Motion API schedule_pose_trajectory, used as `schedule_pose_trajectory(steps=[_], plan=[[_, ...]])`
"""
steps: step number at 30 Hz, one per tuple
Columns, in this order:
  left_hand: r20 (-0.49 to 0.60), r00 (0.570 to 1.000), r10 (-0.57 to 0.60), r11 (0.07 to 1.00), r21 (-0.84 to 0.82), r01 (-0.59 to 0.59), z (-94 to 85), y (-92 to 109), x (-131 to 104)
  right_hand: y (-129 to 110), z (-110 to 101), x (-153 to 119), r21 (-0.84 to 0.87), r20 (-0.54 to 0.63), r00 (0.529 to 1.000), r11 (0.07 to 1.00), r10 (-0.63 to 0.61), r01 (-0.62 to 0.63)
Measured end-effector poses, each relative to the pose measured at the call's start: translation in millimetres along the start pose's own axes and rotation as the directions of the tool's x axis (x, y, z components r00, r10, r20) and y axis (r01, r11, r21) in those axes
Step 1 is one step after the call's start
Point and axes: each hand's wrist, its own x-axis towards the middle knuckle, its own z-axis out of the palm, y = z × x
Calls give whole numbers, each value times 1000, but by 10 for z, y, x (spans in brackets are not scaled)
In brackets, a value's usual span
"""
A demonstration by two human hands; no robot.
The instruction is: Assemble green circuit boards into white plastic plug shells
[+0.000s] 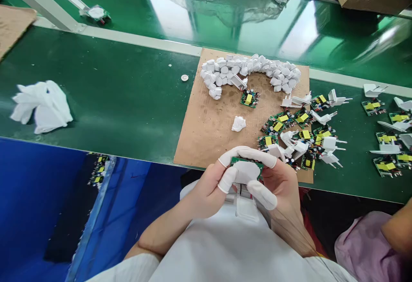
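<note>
Both hands hold one green circuit board (pixel 237 160) in front of my chest, with a white putty-like pad (pixel 247 172) covering much of its upper face. My left hand (pixel 214 183) grips the left edge, its thumb and index finger in white finger cots. On the right edge is my right hand (pixel 281 183), cotted thumb below the pad and index finger along the far edge. A white plastic plug housing (pixel 247 209) hangs from the board by thin wires. Beyond my fingers, a small white lump (pixel 238 123) sits on the cardboard sheet (pixel 196 140).
White pads (pixel 254 65) form an arc at the cardboard's back. One board (pixel 249 98) lies before them. Several boards with plug housings (pixel 302 134) crowd the right; more (pixel 388 140) lie beyond. White cloth gloves (pixel 45 106) lie far left. A person's lilac clothing (pixel 367 247) shows lower right.
</note>
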Motion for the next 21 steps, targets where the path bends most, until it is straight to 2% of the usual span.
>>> schedule_pose_trajectory(steps=[3,6,8,13,16,21], plan=[[47,999,-13,1000,-9,13,-2,-34,-7,33,34,7,-62,-107,994,998,-36,29],[131,991,1,994,-107,14,-28,-74,-29,21,52,10,-83,-107,994,996,-36,27],[165,986,-20,994,-102,37,-41,-103,-45,0,54,10,-65,-95,995,998,-19,12],[89,995,-44,999,-20,46,-19,-150,-57,0,74,0,-88,-157,987,996,-31,17],[73,996,-49,997,-62,54,0,-127,-54,15,77,1,-130,-152,986,990,-70,50],[18,997,-73,982,-174,75,32,-28,-50,13,20,1,-176,-83,995,984,-46,31]])
